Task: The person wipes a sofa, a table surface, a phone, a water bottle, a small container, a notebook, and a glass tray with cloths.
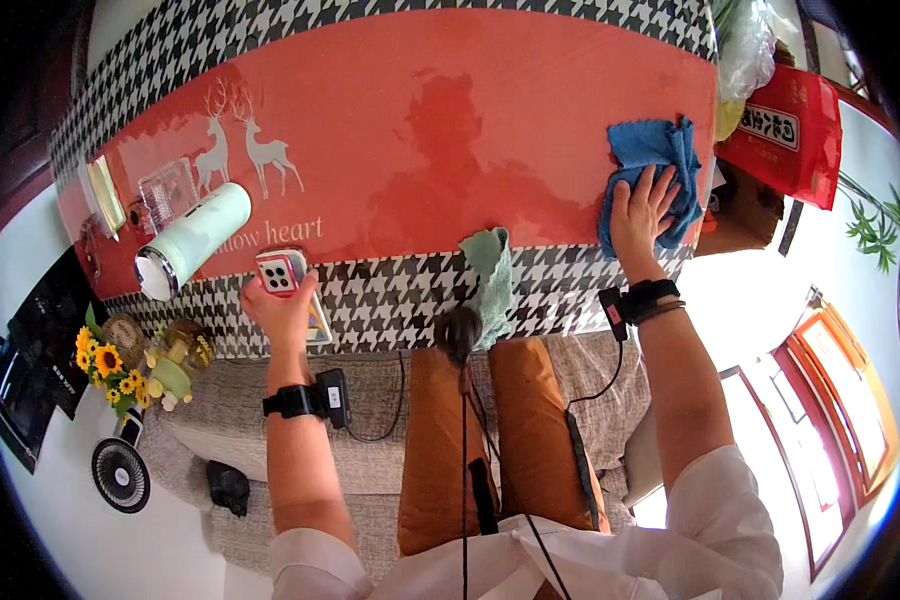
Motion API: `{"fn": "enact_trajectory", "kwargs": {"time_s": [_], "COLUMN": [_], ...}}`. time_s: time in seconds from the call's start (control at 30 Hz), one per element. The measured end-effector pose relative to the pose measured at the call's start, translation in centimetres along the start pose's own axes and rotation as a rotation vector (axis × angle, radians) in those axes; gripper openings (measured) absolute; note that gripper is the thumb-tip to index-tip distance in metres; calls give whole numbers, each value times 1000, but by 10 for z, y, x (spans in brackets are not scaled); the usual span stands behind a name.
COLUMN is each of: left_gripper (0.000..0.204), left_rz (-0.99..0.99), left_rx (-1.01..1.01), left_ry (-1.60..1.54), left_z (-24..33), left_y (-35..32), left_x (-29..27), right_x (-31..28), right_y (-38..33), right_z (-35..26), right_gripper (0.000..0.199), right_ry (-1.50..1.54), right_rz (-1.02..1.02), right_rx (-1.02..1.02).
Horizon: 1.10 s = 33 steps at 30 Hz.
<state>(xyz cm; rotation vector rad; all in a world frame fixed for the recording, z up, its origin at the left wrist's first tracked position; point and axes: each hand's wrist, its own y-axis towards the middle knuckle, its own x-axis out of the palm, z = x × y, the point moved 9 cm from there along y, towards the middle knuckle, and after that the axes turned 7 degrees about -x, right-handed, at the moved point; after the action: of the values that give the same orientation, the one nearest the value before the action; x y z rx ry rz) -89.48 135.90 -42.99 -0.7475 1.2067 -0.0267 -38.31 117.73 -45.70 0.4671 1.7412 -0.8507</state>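
Right hand [642, 212] pressed flat, fingers spread, on a crumpled blue microfibre cloth [650, 160] at the right end of the table [470, 110] covered in red plastic with a black-and-white houndstooth border. Left hand [282, 303] clamped around a small white box with red dice spots [278, 272] at the near edge, towards the left end, with a pale green cylindrical flask [192, 240] lying on its side just beyond. Between the hands, a pale green rag [490, 275] draped over the near edge.
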Motion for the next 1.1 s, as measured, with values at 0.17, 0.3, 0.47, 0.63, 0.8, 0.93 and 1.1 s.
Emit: {"fn": "enact_trajectory", "kwargs": {"time_s": [0.17, 0.3, 0.47, 0.63, 0.8, 0.93, 1.1], "left_gripper": [86, 84, 82, 81, 80, 81, 89], "left_rz": [13, 2, 47, -21, 53, 34, 138], "left_rx": [-7, -41, -16, 50, 16, -22, 112], "left_ry": [-2, -88, -11, -61, -41, -17, 86], "left_z": [5, -1, -9, -25, -5, -11, 28], "left_y": [-3, -1, 6, 19, 2, 4, -35], "left_x": [0, 3, -2, 10, 3, -2, -4], "right_x": [0, 6, 15, -3, -7, 1, -20], "right_y": [2, -4, -63, -3, 17, -31, 28], "right_z": [2, -8, -77, -48, -59, -101, -36], "right_gripper": [63, 60, 49, 45, 49, 49, 47], "right_ry": [-41, -14, -190, -219, -94, -158, -263], "right_rz": [-15, -33, -350, -272, -1, -295, -141], "right_rx": [6, 81, -533, -548, -276, -638, -520]}}
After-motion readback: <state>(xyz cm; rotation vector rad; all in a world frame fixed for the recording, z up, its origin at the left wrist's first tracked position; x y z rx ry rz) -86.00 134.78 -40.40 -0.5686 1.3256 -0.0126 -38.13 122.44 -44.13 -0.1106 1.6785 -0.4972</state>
